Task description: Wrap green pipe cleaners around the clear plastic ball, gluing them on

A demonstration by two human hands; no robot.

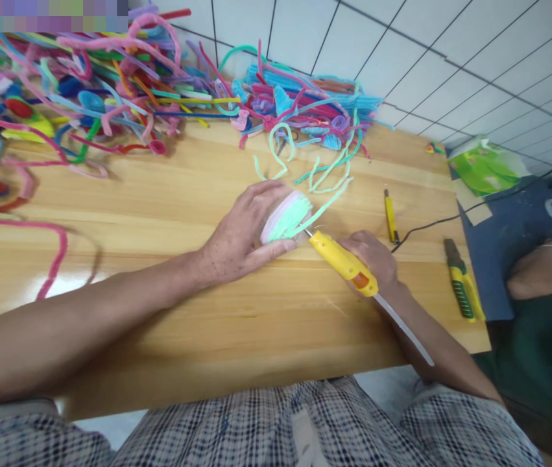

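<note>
My left hand (246, 230) is closed around a rounded piece wound with pipe cleaners (288, 215), mint green on one face and pale pink along its edge. A loose mint-green pipe cleaner (327, 206) runs off it to the upper right. In my right hand (373, 256) is a yellow hot glue gun (344, 259), its metal nozzle at the right side of the wound piece, beside the loose strand. Whether the nozzle touches the piece I cannot tell. A translucent glue stick (405, 329) sticks out of the gun's back end.
Heaps of coloured pipe cleaners (124, 97) cover the table's back left and middle. A yellow utility knife (390, 217) lies right of the gun, by a black cord (426, 224). Pliers (461, 285) rest near the right edge. Another person (548, 324) sits at the right.
</note>
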